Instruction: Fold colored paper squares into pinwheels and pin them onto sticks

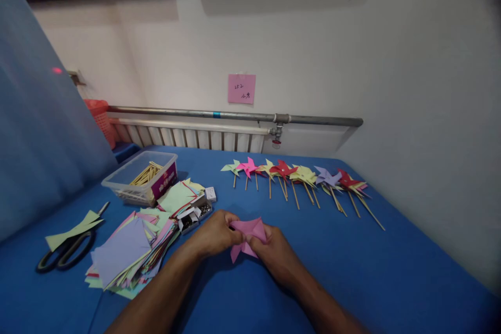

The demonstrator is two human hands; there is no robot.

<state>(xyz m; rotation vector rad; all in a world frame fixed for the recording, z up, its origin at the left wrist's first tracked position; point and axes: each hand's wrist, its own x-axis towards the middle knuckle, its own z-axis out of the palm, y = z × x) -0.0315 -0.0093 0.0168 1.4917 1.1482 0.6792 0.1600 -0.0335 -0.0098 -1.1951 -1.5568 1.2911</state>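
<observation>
A pink paper pinwheel [252,228] without a visible stick is held between my two hands above the blue table cover. My left hand [219,232] pinches it from the left, with the thumb near its middle. From the right, my right hand [276,250] grips it, its thumb also pressed close to the centre. Whether a pin sits at that centre is hidden by the thumbs. Just left of my left hand lie small open boxes of metal pins [195,217], beside a large pile of coloured paper sheets [123,250].
Finished pinwheels on sticks [284,169] lie in a row along the back right. A clear plastic box [136,175] of wooden sticks stands at the back left. Black-handled scissors [66,253] rest at left under green paper [74,229]. Pipes [195,113] run along the wall.
</observation>
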